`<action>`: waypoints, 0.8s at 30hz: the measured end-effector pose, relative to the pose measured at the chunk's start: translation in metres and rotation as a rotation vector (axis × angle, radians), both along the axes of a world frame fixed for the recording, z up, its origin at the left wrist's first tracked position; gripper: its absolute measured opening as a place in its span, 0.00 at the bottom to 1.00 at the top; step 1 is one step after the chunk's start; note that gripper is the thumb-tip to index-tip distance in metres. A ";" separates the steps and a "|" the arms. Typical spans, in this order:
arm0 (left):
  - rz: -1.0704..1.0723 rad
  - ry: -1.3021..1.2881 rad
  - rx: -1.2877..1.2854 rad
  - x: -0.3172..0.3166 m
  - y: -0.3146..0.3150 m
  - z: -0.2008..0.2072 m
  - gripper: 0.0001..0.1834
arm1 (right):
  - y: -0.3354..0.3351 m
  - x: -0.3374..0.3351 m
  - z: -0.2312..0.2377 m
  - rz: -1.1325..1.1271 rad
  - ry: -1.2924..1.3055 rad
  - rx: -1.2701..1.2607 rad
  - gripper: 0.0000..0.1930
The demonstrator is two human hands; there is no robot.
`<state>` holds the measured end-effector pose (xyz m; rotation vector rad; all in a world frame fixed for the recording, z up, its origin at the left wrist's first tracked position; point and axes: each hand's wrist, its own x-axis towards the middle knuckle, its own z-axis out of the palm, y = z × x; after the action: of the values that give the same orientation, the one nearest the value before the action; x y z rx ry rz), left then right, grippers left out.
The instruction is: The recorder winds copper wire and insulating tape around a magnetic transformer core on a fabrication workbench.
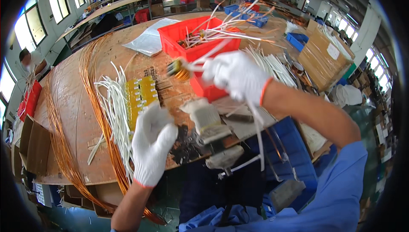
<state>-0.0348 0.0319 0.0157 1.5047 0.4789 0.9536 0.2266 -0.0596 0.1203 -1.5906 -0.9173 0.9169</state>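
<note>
Progress, judged from how things lie: red bin [187,40] at upper centre of the frame already holds a pile of wound coils with white sleeved leads sticking out, so a good share looks done. Plenty of raw stock left: long copper wire bundle [91,100] curving down the left of the bench, loose white sleeving tubes [116,104] in the centre-left, a yellow block of stacked parts [140,95] beside them.

Right hand [236,76], white glove, centre of frame, is closed around the white leads of a small copper coil [180,70]; coil hangs just left of the hand, over the bench edge of the red bin, not yet in it.

Left hand [151,144], white glove, lower centre-left, fingers curled loosely, palm towards camera; nothing visibly gripped. It sits just left of a taped fixture [206,119] clamped at the bench's near edge.

Surface: worn, scorched plywood bench [72,117].

Room: large factory hall, windows along the left, more benches with cardboard boxes and blue bins at the top, another person at far left.
</note>
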 end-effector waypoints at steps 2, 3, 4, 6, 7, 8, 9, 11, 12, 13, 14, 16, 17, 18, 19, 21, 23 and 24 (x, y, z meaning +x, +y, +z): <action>-0.063 0.089 -0.058 -0.021 0.006 -0.011 0.41 | 0.050 0.078 -0.003 -0.053 -0.256 -0.082 0.13; -0.066 0.082 -0.079 -0.031 0.007 -0.021 0.39 | 0.075 0.113 -0.006 -0.018 -0.274 -0.007 0.14; -0.085 0.085 -0.105 -0.040 0.010 -0.029 0.37 | 0.096 0.160 -0.010 0.147 -0.962 -0.082 0.13; -0.049 0.169 -0.160 -0.058 0.016 -0.045 0.32 | 0.134 0.246 -0.018 0.080 -2.056 -0.170 0.11; -0.035 0.211 -0.201 -0.068 0.020 -0.053 0.28 | 0.152 0.288 -0.020 0.076 -2.069 -0.185 0.11; -0.009 0.261 -0.248 -0.081 0.026 -0.058 0.25 | 0.169 0.310 -0.019 0.060 -2.051 -0.240 0.13; 0.002 0.265 -0.252 -0.092 0.029 -0.062 0.25 | 0.185 0.328 -0.027 -0.243 -1.673 -0.328 0.14; 0.066 0.276 -0.249 -0.117 0.028 -0.059 0.25 | 0.200 0.317 -0.033 -0.360 -1.790 -0.418 0.17; 0.070 0.254 -0.237 -0.122 0.032 -0.065 0.23 | 0.192 0.338 -0.039 -0.311 -1.958 -0.438 0.15; 0.170 0.264 -0.253 -0.127 0.032 -0.068 0.24 | 0.202 0.335 -0.049 -0.257 -1.898 -0.478 0.14; 0.270 0.272 -0.268 -0.131 0.034 -0.069 0.27 | 0.201 0.330 -0.061 -0.232 -1.850 -0.427 0.13; 0.318 0.328 -0.337 -0.141 0.043 -0.061 0.15 | 0.183 0.322 -0.078 -0.128 -1.823 -0.406 0.15; 0.378 0.375 -0.356 -0.139 0.050 -0.057 0.14 | 0.159 0.315 -0.086 -0.115 -1.853 -0.324 0.17; 0.396 0.423 -0.248 -0.139 0.059 -0.064 0.12 | 0.133 0.317 -0.096 -0.108 -1.817 -0.217 0.20; 0.437 0.456 -0.213 -0.149 0.062 -0.069 0.11 | 0.122 0.300 -0.105 -0.108 -1.847 -0.107 0.22; 0.522 0.485 -0.227 -0.168 0.065 -0.073 0.09 | 0.090 0.248 -0.129 -0.099 -1.646 0.018 0.19; 0.600 0.512 -0.153 -0.184 0.076 -0.082 0.09 | 0.047 0.174 -0.122 -0.067 -1.515 0.044 0.17; 0.620 0.525 -0.055 -0.192 0.088 -0.092 0.10 | 0.020 0.141 -0.109 -0.065 -1.506 0.052 0.16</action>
<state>-0.2267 0.1202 -0.0761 1.5812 1.3972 0.9864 0.3676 -0.0397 0.0116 -2.1442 -1.7947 -0.5739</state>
